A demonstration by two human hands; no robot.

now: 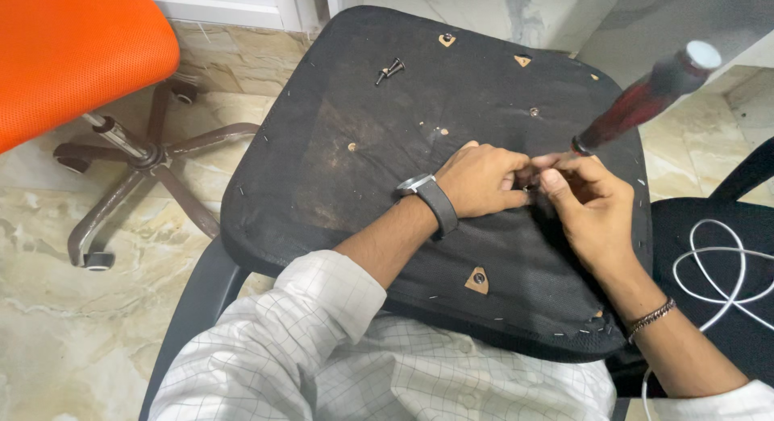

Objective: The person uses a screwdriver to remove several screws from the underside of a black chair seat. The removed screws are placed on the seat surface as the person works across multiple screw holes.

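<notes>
A screw is being set into the upturned seat base [387, 139], right of centre.
The screw itself is hidden between the fingertips, so the grip cannot be told. It could be dropped or cross-threaded if tilted. The left hand [482, 182] is curled, fingers together, pinching at the spot; the right hand [582, 202] is closed round a red-handled screwdriver [645, 99], held slanted. Two spare screws [390, 70] lie well apart.

White shirt with a thin grid check, sleeves [322, 308] rolled up on both arms. Dark-strapped wristwatch with a silver case [427, 197] on the left wrist, thin beaded bracelet [650, 316] on the right.
</notes>
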